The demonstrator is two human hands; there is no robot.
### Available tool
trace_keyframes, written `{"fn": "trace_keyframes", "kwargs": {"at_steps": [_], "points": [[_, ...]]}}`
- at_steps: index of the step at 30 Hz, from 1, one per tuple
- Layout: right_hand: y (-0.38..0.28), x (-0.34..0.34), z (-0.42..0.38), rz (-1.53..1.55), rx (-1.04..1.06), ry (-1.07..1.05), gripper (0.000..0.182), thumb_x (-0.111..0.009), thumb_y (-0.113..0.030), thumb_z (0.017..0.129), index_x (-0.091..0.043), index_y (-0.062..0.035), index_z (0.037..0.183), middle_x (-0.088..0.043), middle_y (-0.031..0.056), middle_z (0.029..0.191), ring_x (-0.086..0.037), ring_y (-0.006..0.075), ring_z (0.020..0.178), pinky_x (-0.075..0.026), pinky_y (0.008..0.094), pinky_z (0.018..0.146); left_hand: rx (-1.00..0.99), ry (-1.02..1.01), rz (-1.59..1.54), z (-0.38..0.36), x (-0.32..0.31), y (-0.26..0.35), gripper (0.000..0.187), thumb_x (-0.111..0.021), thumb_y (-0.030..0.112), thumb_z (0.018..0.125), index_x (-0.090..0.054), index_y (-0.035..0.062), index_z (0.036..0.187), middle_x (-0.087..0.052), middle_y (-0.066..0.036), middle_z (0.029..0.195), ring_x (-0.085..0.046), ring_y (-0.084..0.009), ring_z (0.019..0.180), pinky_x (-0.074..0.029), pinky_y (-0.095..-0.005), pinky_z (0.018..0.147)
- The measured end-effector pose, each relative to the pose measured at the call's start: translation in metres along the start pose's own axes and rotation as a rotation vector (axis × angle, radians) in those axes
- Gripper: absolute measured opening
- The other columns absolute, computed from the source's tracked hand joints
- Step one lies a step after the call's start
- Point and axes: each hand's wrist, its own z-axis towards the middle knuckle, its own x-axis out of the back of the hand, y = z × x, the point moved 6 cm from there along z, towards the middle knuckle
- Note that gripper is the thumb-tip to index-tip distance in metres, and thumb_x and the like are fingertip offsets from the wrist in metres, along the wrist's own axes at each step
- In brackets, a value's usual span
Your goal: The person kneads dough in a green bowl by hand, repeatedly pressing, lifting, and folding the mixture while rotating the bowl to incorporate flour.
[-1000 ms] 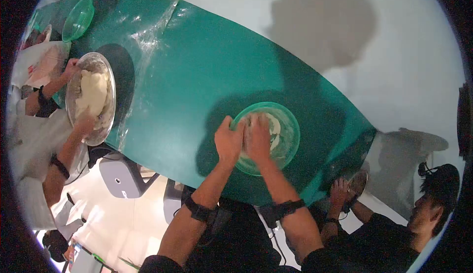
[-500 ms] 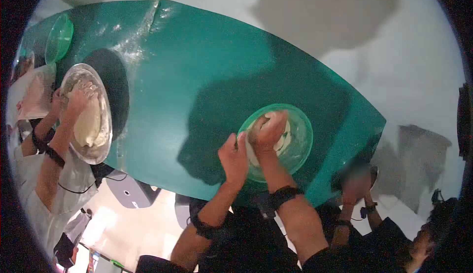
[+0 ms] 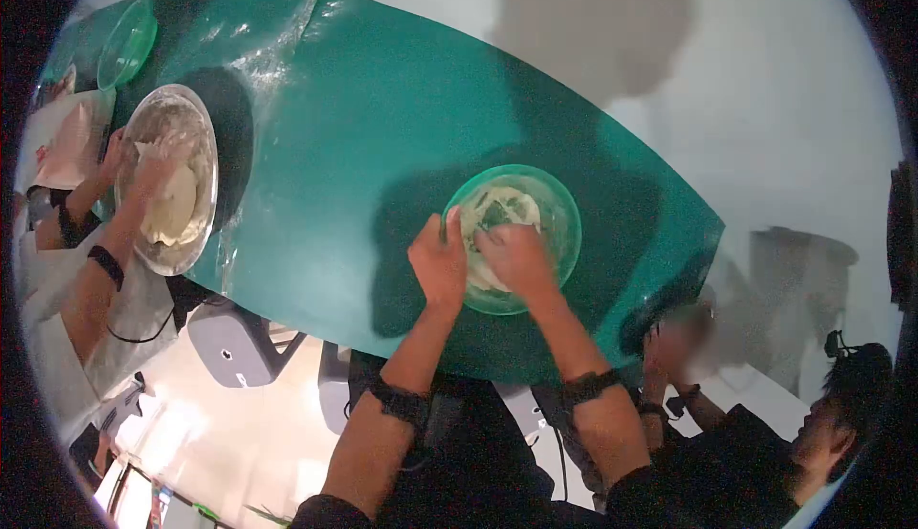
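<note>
A clear bowl with a green rim (image 3: 578,228) stands on the green table in front of me. My left hand (image 3: 440,263) is closed on the bowl's left rim, thumb pointing up. Inside the bowl, pale sticky dough (image 3: 519,206) is smeared in a ring over the bottom and sides. My right hand (image 3: 521,259) reaches into the bowl, its fingers curled into the dough at the near left side. The fingertips are partly hidden and slightly blurred.
At left, a co-worker's hands work a dough lump (image 3: 174,206) in a metal basin (image 3: 212,175). Another green bowl (image 3: 129,43) stands behind it. Flour streaks mark the green table (image 3: 325,147). A person (image 3: 765,453) sits at right. Grey stools (image 3: 229,345) stand below the table.
My right hand has moved from the bowl's upper middle toward its near left, uncovering dough at the far side. My left hand stays on the rim. The whole view has shifted slightly.
</note>
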Motion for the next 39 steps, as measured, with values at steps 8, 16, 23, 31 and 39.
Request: {"fn": "trace_keyframes", "kwargs": {"at_steps": [8, 16, 23, 31, 39], "points": [[-0.026, -0.029, 0.002, -0.204, 0.403, 0.624, 0.031, -0.069, -0.026, 0.079, -0.064, -0.0052, 0.101, -0.063, 0.0192, 0.095, -0.062, 0.0420, 0.090, -0.049, 0.0544, 0.083, 0.145, -0.015, -0.174, 0.001, -0.007, -0.018, 0.039, -0.064, 0.019, 0.100, -0.048, -0.0028, 0.074, -0.040, -0.022, 0.066, -0.029, -0.0321, 0.061, -0.037, -0.0424, 0.053], [-0.011, -0.012, 0.037, -0.176, 0.614, 0.706, 0.018, -0.063, -0.022, 0.078, -0.059, -0.0054, 0.082, -0.057, 0.0203, 0.085, -0.056, 0.0436, 0.081, -0.045, 0.0535, 0.071, 0.160, -0.087, -0.015, -0.011, 0.003, -0.022, 0.038, -0.066, 0.017, 0.100, -0.046, -0.0022, 0.073, -0.035, -0.017, 0.064, -0.029, -0.0174, 0.063, -0.033, -0.0396, 0.052], [-0.002, -0.004, 0.042, -0.036, 0.286, 0.809, 0.019, -0.069, -0.023, 0.084, -0.065, -0.0057, 0.091, -0.067, 0.0174, 0.094, -0.064, 0.0410, 0.087, -0.052, 0.0531, 0.075, 0.170, 0.074, -0.103, -0.017, 0.002, -0.017, 0.038, -0.067, 0.021, 0.101, -0.052, -0.0037, 0.075, -0.038, -0.019, 0.063, -0.030, -0.0235, 0.059, -0.035, -0.0397, 0.052], [-0.027, 0.014, 0.007, -0.122, 0.461, 0.270, 0.034, -0.074, -0.029, 0.086, -0.069, -0.0003, 0.103, -0.070, 0.0206, 0.102, -0.067, 0.0429, 0.094, -0.054, 0.0509, 0.087, -0.106, -0.215, 0.041, 0.023, -0.008, 0.006, 0.041, -0.065, 0.032, 0.101, -0.060, -0.0014, 0.077, -0.058, -0.025, 0.071, -0.051, -0.0438, 0.065, -0.045, -0.0473, 0.060], [-0.049, 0.012, 0.011, -0.482, 0.384, -0.355, 0.044, -0.079, -0.035, 0.081, -0.072, -0.0026, 0.110, -0.073, 0.0266, 0.103, -0.071, 0.0449, 0.095, -0.058, 0.0536, 0.084, -0.383, -0.403, 0.187, 0.058, -0.034, 0.027, 0.050, -0.063, 0.045, 0.100, -0.063, 0.0008, 0.077, -0.063, -0.025, 0.071, -0.064, -0.0468, 0.070, -0.050, -0.0544, 0.064]]}}
